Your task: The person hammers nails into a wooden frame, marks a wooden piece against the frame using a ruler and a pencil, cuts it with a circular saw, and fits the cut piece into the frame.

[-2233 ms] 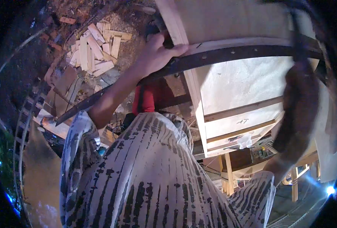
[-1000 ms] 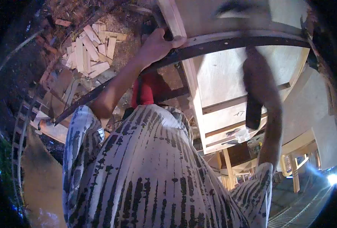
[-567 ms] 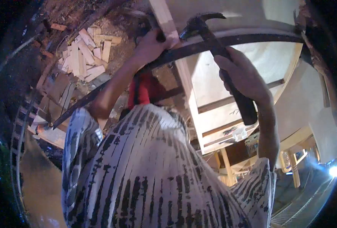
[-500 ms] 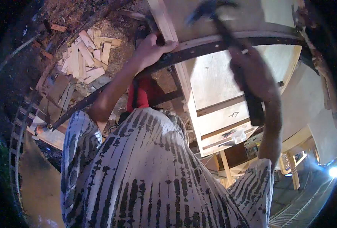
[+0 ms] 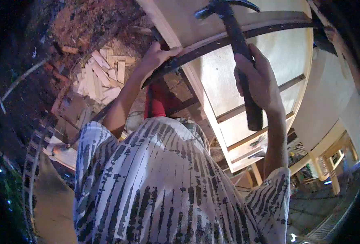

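Right hand [image 5: 259, 81], clamped around the middle of a dark claw hammer [image 5: 237, 38], leaves the handle's butt projecting below the fist; that shortened grip probably trades reach for control. The hammer's head lies over the upper pale sheet panel [image 5: 269, 14], claw turned away from the left hand [image 5: 157, 57]. That hand's thumb side meets the corner where a light timber rail [image 5: 206, 103] passes a long dark bar [image 5: 206, 49], apparently to steady it; its other fingers are hidden, so I cannot tell how tightly they close. Below the bar, the lower pale panel [image 5: 226, 81] is bounded by the rail and crossed by battens, edges that could catch the butt if it dipped. Between the hammer and the left hand there is room sideways. Farther off, a pile of pale wood offcuts [image 5: 98, 79] lies on the ground beyond the left forearm.
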A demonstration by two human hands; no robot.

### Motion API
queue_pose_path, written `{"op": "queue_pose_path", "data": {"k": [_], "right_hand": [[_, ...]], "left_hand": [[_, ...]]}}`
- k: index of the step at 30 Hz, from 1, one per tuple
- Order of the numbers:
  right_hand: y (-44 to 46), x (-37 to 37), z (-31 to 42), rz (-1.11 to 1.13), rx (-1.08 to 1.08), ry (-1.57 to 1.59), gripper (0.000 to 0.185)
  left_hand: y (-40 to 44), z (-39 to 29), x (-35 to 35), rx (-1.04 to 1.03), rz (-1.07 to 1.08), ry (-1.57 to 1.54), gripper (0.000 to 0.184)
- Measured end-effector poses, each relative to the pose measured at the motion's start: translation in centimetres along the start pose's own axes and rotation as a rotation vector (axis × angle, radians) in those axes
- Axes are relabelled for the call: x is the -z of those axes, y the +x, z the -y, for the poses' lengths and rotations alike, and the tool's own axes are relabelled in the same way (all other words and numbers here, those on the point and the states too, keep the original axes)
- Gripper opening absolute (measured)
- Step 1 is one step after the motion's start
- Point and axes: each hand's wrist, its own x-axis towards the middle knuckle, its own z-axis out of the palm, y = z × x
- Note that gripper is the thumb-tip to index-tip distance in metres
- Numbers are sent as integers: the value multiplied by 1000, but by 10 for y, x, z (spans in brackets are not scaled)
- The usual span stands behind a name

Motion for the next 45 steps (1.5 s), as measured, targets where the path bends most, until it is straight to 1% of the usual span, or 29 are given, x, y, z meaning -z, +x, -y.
{"op": "queue_pose_path", "data": {"k": [3,5,6,8,9,11,12,14,16,17,19,20,21,22,23,24,25,27,28,30,31,33,34,36,37,39,41,43,45], "right_hand": [[-42,-7,-32,-222,154,164,18],[-49,-18,-71,-334,111,310,17],[-57,-24,-94,-345,137,342,16],[-71,-41,-139,-383,131,393,15],[-77,-49,-159,-428,32,326,13],[-74,-74,-193,-422,-20,377,15],[-77,-87,-220,-437,40,334,15],[-63,-122,-300,-561,169,214,16],[-61,-144,-338,-552,62,400,17],[-61,-144,-336,-450,11,592,17],[-61,-141,-327,-293,-44,898,19],[-66,-134,-320,-232,-108,955,23],[-64,-131,-317,-251,-80,968,23],[-63,-128,-316,-220,-39,944,25],[-64,-129,-316,-188,-6,922,26],[-52,-134,-335,-180,-18,850,35],[-39,-140,-351,-193,-1,865,35],[-23,-157,-374,-429,26,236,45],[-31,-144,-364,-327,-34,172,69],[-33,-144,-359,-397,35,156,67],[-32,-144,-359,-465,100,114,66],[-30,-142,-359,-446,16,72,62],[-30,-140,-357,-443,15,64,61],[-29,-134,-358,-416,-26,55,62],[-34,-129,-353,-409,-30,61,62],[-51,-117,-341,-409,35,142,60],[-38,-125,-359,-414,22,67,61],[-49,-120,-349,-463,95,91,62],[-54,-117,-341,-472,105,112,63]], "left_hand": [[8,-9,-2,-49,-39,-22,44],[20,-13,-5,-150,-6,221,33],[28,-10,-1,-160,-10,240,33],[50,2,8,-149,93,346,46],[56,12,7,-165,93,370,46],[79,24,12,-341,-196,374,37],[67,9,10,-361,-202,426,43],[123,57,44,-448,-175,418,56],[115,42,48,-432,-159,493,57],[124,43,55,-403,-51,374,52],[106,21,48,-289,-86,424,52],[102,20,48,-312,-142,468,55],[99,19,47,-332,-198,505,59],[88,10,43,-359,-185,518,59],[76,2,41,-298,-232,561,62],[72,-2,45,-276,-252,590,64],[68,-5,49,-253,-272,619,66],[68,-1,79,-180,-102,818,71],[45,-7,71,-182,-101,841,71],[2,-14,55,-143,-6,959,70],[8,-2,63,-143,-9,971,70],[9,14,66,-480,-287,1324,68],[6,12,62,-478,-288,1328,68],[-1,0,46,-342,-325,1274,64],[8,6,54,-333,-324,1281,64],[28,21,72,-485,-266,1164,64],[29,24,76,-475,-268,1172,64],[16,13,63,-469,-275,1181,64],[1,3,48,-351,-375,1311,63]]}}
